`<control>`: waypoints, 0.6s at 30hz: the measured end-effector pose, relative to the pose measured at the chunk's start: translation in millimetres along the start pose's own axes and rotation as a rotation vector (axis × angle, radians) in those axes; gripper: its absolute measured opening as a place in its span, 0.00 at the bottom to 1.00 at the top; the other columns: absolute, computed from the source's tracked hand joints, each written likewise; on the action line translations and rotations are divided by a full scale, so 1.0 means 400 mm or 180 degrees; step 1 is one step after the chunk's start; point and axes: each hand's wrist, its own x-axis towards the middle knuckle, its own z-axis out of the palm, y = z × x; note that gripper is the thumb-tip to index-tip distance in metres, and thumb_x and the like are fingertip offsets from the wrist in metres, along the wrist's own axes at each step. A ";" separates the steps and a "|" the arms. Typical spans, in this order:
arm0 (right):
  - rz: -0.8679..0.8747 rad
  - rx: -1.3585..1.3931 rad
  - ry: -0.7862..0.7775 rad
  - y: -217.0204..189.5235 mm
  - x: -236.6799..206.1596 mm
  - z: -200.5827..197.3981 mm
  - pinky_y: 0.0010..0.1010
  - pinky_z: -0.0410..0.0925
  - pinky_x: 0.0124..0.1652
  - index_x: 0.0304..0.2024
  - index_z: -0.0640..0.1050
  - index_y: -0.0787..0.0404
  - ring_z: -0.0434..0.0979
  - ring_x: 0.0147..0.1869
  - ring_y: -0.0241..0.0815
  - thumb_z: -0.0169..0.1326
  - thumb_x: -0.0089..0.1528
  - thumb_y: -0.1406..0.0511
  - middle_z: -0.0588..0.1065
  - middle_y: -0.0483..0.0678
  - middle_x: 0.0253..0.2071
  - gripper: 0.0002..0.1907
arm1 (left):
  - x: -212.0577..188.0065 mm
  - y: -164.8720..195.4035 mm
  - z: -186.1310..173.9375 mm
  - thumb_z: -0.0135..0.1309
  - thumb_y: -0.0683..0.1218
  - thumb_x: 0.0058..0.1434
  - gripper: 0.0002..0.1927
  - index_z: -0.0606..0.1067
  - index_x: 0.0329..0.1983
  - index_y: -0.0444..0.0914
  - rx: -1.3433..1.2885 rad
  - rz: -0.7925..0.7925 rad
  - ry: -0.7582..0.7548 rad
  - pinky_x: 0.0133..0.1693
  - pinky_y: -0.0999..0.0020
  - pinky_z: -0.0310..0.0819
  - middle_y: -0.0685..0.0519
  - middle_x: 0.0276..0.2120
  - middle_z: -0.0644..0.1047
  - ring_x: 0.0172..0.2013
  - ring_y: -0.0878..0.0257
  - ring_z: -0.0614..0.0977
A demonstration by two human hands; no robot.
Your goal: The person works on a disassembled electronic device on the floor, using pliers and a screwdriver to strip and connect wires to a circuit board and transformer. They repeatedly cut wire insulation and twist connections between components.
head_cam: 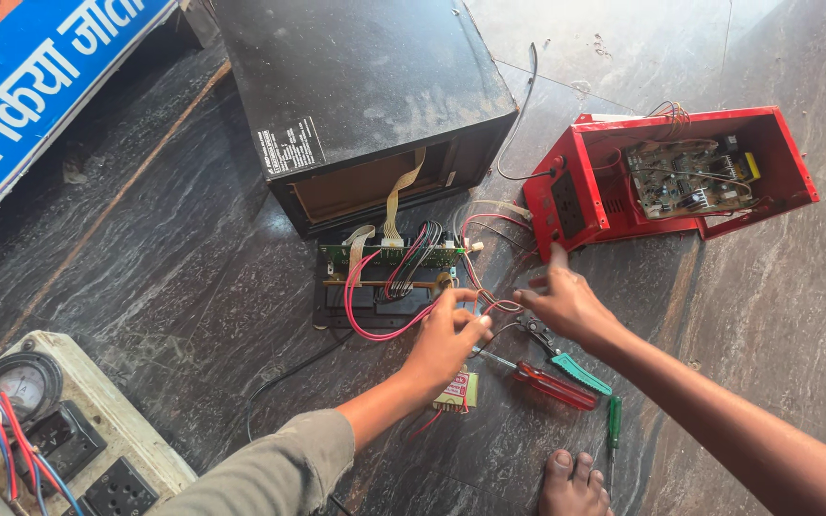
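Left hand [446,336] pinches thin wires [491,304] beside the circuit panel [389,256], while right hand [563,301], fingers loosely spread, grips nothing and touches the red metal casing [593,205].

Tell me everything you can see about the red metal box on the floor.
The red metal box lies open on the dark stone floor, its inside facing the camera. It looks like painted sheet metal. A circuit board with wires sits inside; a black socket panel is on its left face. The right hand touches its lower left corner.
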 end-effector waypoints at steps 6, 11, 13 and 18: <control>-0.0662 0.0676 0.0024 -0.063 -0.065 -0.051 0.37 0.74 0.50 0.67 0.61 0.64 0.84 0.53 0.48 0.53 0.62 0.61 0.80 0.56 0.53 0.33 | 0.009 0.129 0.010 0.54 0.45 0.64 0.20 0.73 0.58 0.32 0.0891 0.1483 0.0426 0.50 0.60 0.74 0.42 0.50 0.79 0.48 0.52 0.82; -0.0937 0.0704 -0.0020 -0.137 -0.147 -0.068 0.36 0.75 0.48 0.57 0.74 0.65 0.85 0.50 0.43 0.54 0.63 0.60 0.83 0.54 0.49 0.23 | -0.064 0.207 -0.015 0.50 0.46 0.67 0.16 0.75 0.53 0.32 0.0546 0.1089 0.0240 0.48 0.59 0.77 0.43 0.43 0.83 0.47 0.53 0.86; -0.0974 0.0845 -0.0043 -0.154 -0.175 -0.052 0.35 0.75 0.47 0.56 0.76 0.65 0.85 0.49 0.42 0.55 0.62 0.59 0.84 0.53 0.48 0.22 | -0.098 0.205 -0.031 0.49 0.46 0.66 0.16 0.75 0.52 0.32 0.0558 0.0959 0.0282 0.47 0.59 0.79 0.43 0.41 0.83 0.45 0.53 0.87; -0.1035 0.0856 -0.0196 -0.162 -0.199 0.045 0.34 0.75 0.48 0.55 0.76 0.64 0.85 0.50 0.42 0.55 0.62 0.62 0.83 0.53 0.47 0.20 | -0.172 0.111 -0.084 0.50 0.45 0.64 0.16 0.75 0.51 0.32 0.0870 0.0770 0.0775 0.47 0.58 0.78 0.43 0.42 0.83 0.45 0.50 0.85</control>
